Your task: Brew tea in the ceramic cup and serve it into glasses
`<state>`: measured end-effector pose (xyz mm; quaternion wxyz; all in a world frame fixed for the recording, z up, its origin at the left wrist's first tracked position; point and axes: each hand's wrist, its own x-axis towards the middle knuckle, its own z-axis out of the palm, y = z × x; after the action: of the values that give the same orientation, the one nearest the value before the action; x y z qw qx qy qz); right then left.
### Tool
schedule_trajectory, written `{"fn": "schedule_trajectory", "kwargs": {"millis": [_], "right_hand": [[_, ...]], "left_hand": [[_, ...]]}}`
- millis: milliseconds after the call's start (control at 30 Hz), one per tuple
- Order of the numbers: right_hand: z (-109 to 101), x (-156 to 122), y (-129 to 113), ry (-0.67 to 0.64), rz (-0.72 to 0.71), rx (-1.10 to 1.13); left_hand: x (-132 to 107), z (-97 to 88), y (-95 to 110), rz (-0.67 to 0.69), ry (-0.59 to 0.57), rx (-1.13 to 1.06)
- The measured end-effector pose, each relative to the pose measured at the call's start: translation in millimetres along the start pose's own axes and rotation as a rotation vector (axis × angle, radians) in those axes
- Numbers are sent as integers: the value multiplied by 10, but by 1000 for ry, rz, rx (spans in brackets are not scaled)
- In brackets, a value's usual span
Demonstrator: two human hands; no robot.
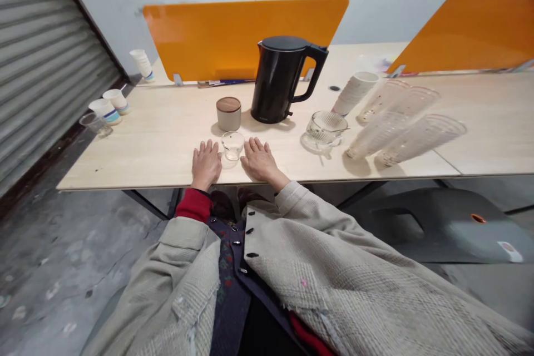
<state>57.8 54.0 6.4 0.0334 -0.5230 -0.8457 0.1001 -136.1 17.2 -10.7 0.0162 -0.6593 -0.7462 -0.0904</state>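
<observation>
My left hand [206,165] lies flat on the table near its front edge, fingers stretched forward. On the other side of a small clear cup [232,146], my right hand [262,161] also rests palm down with its fingers out. The cup stands upright between the two hands, and neither hand grips it. Just behind it is a grey canister [229,117] with a wooden lid. A black electric kettle [275,83] stands further back, its handle to the right. To the right, a ribbed clear glass cup [326,129] sits on a glass saucer.
Stacked clear plastic cups [423,139] lean on the table's right part, beside a stack of white paper cups [354,93]. More paper cups [105,111] stand at the left edge. An orange divider [200,39] runs along the back. A grey stool [450,222] is at the right.
</observation>
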Motion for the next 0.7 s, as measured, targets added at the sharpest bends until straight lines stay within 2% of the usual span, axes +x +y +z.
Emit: {"fn": "schedule_trajectory", "kwargs": {"millis": [200,700], "right_hand": [[11,0,-6,7,1,1],[1,21,-11,-5,12,30]], "left_hand": [[-15,-51,8,1,-32,-13],[-1,-57,19,3,-15,-12]]}}
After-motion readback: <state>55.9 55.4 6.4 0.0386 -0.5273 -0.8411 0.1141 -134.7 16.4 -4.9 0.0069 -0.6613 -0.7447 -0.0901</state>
